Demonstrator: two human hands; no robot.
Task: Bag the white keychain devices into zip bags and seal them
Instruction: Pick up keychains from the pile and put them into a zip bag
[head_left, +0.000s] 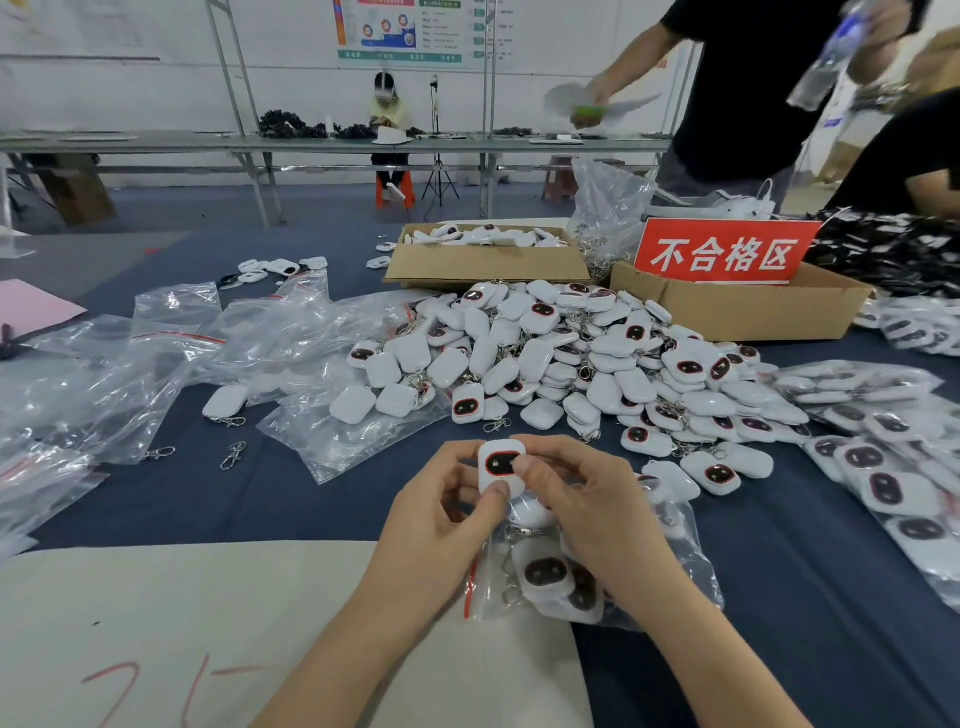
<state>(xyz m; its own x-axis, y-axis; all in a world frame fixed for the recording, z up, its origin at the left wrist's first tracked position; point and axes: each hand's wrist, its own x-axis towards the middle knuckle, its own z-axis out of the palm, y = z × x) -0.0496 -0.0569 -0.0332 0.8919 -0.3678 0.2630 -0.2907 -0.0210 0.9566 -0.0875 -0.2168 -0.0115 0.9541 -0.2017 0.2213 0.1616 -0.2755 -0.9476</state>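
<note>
Head view: the left hand (441, 514) and right hand (587, 499) are together, both pinching one white keychain device (501, 465) by thumb and fingertips, dark screen facing up. Directly below them lies a partly filled zip bag (597, 587); its red seal strip (470, 587) sits beside the left wrist. Whether any finger holds the bag cannot be determined.

Hazards:
- The bag mouth appears unsupported, so the device's clasp may snag on the strip during insertion.
- Overfilling may prevent the seal from closing.
- A dropped unit may be lost in the loose pile (571, 358).

Markings: the red sign (724, 253) on the cardboard box (737, 306) reads "不合格区". The red handwriting on the cream sheet (208, 623) is illegible.
</note>
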